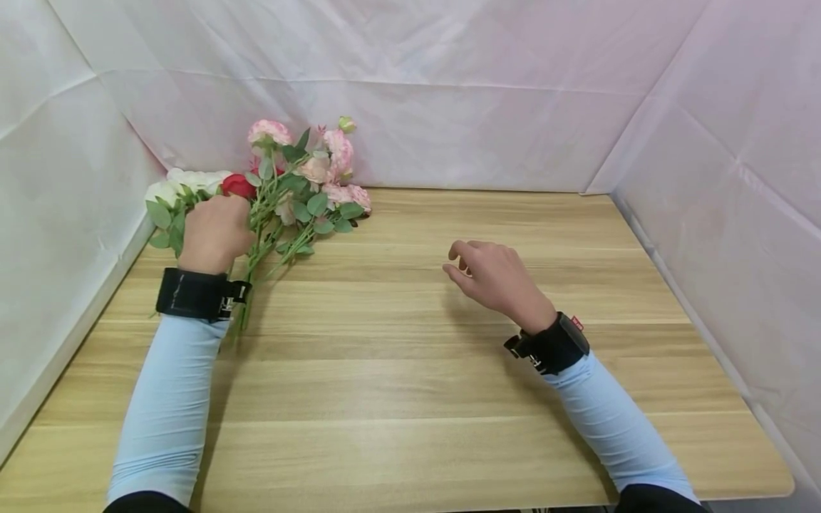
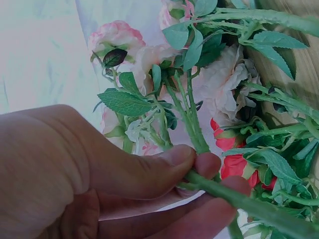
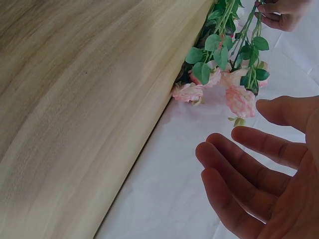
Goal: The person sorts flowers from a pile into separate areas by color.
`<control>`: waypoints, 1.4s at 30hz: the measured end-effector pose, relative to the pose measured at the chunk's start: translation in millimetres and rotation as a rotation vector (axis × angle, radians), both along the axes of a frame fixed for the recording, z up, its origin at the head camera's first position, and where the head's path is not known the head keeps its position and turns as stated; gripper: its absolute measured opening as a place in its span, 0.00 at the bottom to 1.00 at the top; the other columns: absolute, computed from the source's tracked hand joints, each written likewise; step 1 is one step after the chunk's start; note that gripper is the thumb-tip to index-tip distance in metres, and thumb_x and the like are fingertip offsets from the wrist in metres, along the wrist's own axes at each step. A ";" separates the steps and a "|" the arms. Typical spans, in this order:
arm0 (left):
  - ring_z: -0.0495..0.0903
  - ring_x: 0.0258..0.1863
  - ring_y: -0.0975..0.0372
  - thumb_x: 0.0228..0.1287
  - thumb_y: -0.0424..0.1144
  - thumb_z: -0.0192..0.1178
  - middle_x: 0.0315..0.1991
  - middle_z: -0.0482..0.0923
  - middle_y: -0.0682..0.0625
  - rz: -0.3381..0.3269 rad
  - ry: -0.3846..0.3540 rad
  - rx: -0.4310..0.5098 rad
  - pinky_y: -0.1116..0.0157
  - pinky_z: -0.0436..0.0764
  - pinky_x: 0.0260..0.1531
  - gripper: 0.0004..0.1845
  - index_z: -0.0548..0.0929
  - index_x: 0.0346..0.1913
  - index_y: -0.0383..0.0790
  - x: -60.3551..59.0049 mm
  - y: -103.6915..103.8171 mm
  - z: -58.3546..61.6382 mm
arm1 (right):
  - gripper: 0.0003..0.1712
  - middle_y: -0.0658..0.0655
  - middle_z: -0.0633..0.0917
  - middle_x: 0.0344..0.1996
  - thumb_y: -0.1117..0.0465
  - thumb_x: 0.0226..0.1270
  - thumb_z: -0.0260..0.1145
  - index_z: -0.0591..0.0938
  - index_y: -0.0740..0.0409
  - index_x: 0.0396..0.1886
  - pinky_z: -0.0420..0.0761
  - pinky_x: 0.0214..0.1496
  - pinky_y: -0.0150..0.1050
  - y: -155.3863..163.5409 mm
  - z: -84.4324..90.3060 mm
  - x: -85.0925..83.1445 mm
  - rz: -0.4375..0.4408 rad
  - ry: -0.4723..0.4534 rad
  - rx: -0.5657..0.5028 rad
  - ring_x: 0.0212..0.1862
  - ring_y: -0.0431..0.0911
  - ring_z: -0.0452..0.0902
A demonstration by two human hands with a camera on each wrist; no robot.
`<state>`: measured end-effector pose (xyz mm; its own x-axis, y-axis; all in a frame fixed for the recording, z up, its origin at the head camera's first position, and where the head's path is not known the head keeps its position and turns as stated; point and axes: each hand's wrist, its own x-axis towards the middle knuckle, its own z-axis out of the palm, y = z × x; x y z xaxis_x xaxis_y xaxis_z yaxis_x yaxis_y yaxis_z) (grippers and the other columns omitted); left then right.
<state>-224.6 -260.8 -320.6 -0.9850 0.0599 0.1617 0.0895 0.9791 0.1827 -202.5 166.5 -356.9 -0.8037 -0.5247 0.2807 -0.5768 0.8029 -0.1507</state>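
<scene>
Two hands: left hand (image 1: 214, 231) pinches one green stem (image 2: 234, 196), right hand (image 1: 494, 274) hovers loosely open, empty

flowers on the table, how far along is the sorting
Done: nothing looks set apart yet; the flowers all lie in one bunch at the far left of the wooden table. In hand: the left hand pinches a green stem between thumb and fingers. Left: the right hand hovers empty over bare wood, so the rest of the bunch remains untouched.

Smooth matt wood-grain table (image 1: 410, 370), creased white cloth backdrop (image 1: 449, 92), fabric-looking flowers (image 1: 301, 178).
</scene>
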 end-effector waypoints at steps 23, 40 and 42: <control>0.65 0.20 0.51 0.56 0.25 0.53 0.19 0.61 0.48 -0.040 -0.024 0.018 0.55 0.66 0.20 0.13 0.66 0.19 0.40 -11.1 -13.0 -10.9 | 0.11 0.52 0.88 0.32 0.51 0.75 0.64 0.82 0.52 0.46 0.80 0.31 0.42 -9.6 -12.2 -4.7 -0.014 0.000 0.023 0.32 0.46 0.84; 0.66 0.21 0.51 0.56 0.27 0.54 0.18 0.61 0.49 -0.039 -0.035 -0.045 0.54 0.67 0.23 0.14 0.65 0.18 0.41 -10.6 -6.2 -12.0 | 0.11 0.53 0.88 0.32 0.51 0.75 0.64 0.83 0.53 0.47 0.79 0.31 0.42 -4.7 -34.1 -6.5 -0.008 0.017 -0.004 0.31 0.47 0.83; 0.67 0.22 0.50 0.57 0.27 0.54 0.19 0.62 0.48 -0.032 -0.033 -0.041 0.53 0.68 0.23 0.13 0.66 0.18 0.40 -9.7 -4.6 -11.6 | 0.11 0.52 0.88 0.32 0.51 0.75 0.64 0.83 0.52 0.47 0.79 0.31 0.41 -3.6 -37.1 -6.3 -0.009 0.018 -0.011 0.31 0.46 0.83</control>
<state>-234.4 -265.3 -332.2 -0.9872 0.0973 0.1261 0.1155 0.9825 0.1463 -208.8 162.9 -394.0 -0.8031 -0.5143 0.3007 -0.5722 0.8065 -0.1488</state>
